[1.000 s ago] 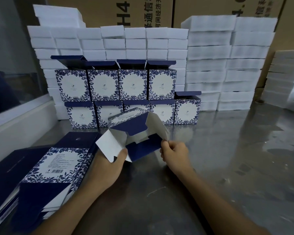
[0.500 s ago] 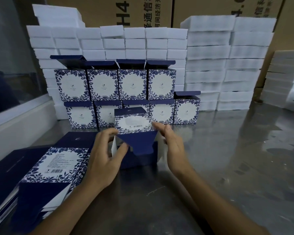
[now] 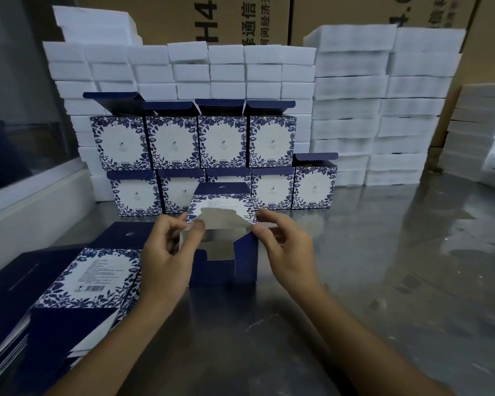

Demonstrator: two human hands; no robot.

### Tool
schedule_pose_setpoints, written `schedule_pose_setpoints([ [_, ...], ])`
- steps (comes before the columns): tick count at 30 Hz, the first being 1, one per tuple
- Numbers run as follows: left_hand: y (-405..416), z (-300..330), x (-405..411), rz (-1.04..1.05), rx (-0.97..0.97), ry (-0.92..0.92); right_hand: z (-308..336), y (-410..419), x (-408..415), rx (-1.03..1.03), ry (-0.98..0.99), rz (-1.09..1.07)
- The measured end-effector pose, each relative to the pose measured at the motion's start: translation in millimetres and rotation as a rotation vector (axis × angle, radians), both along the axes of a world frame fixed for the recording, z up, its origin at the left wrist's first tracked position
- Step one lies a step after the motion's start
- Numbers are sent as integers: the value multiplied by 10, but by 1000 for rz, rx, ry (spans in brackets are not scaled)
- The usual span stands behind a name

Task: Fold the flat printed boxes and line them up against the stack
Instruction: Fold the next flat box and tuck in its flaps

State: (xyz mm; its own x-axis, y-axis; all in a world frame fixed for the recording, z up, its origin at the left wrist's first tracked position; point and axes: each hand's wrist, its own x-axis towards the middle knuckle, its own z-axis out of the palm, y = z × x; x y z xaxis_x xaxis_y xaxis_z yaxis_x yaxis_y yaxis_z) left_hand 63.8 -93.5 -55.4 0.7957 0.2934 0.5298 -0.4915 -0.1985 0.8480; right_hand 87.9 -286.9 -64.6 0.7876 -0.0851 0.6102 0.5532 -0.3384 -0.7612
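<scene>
A half-folded blue-and-white floral box (image 3: 225,260) stands on the steel table in front of me, its end open toward me and its white inside showing. My left hand (image 3: 166,252) pinches a white side flap at the box's left edge. My right hand (image 3: 286,247) pinches the flap at its right edge. Behind it, folded boxes (image 3: 220,141) stand in two rows with their blue lids up. A pile of flat printed boxes (image 3: 77,284) lies at my left.
White foam blocks (image 3: 352,110) are stacked in tall columns behind and to the right of the folded boxes, in front of brown cartons (image 3: 240,18). More foam (image 3: 480,132) sits at the far right. A white ledge (image 3: 26,201) borders the steel table (image 3: 383,267) on the left.
The box was held tilted above the table with its flaps spread. It now stands on the table, and both hands have moved up to its two side flaps.
</scene>
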Motion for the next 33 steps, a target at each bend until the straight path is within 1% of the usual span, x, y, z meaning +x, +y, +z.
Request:
schedule_pose_setpoints([
  [2, -8, 3, -12, 29, 13, -8, 16, -10, -22, -104, -95, -80],
  [5, -13, 28, -26, 70, 16, -24, 40, 8, -55, -235, -266, -146],
  [8, -25, 34, -38, 84, 34, -49, 45, 17, -60, -307, -346, -203],
  [10, -41, 28, -45, 70, 34, -66, 23, 36, -56, -298, -337, -220],
  [13, -46, 11, -44, 49, 41, -87, -1, 49, -33, -201, -319, -232],
  [16, -42, -7, -39, 29, 56, -77, -10, 34, -4, -161, -319, -252],
  [18, -41, -13, -31, 28, 60, -64, -29, 25, 9, -137, -272, -245],
  [19, -38, -12, -26, 28, 59, -64, -46, 15, 21, -133, -211, -227],
  [22, -16, 5, -16, 31, 56, -48, -116, -4, 55, -241, 23, -162],
  [23, -13, 10, -17, 30, 62, -39, -139, -8, 57, -258, 57, -153],
  [28, -26, 11, -38, 8, 89, -13, -175, -28, 80, -242, 58, -177],
  [33, -20, 24, -44, 17, 89, -16, -226, -45, 98, -321, 228, -75],
])
